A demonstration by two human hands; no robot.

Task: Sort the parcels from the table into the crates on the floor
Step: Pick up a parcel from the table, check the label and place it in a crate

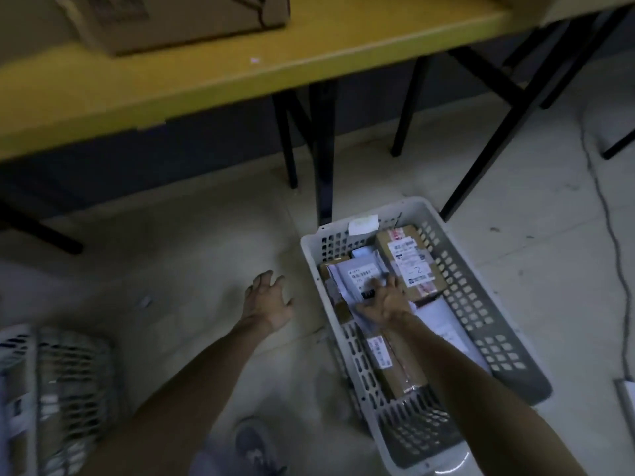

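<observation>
A white perforated crate (481, 304) stands on the floor at the right and holds several labelled parcels. My right hand (385, 300) reaches into it and rests on a white-labelled parcel (360, 274) near the crate's far left; whether the fingers grip it I cannot tell. Beside that lies a brown box marked "2" (410, 262). My left hand (266, 300) hovers over the bare floor left of the crate, fingers spread, holding nothing. A large cardboard box (178, 18) sits on the yellow table (206, 77) above.
A second white crate (51, 389) with parcels stands at the lower left. Black table legs (323, 149) rise just behind the right crate. A cable (615, 242) trails over the floor at the right. My shoe (256, 444) is at the bottom.
</observation>
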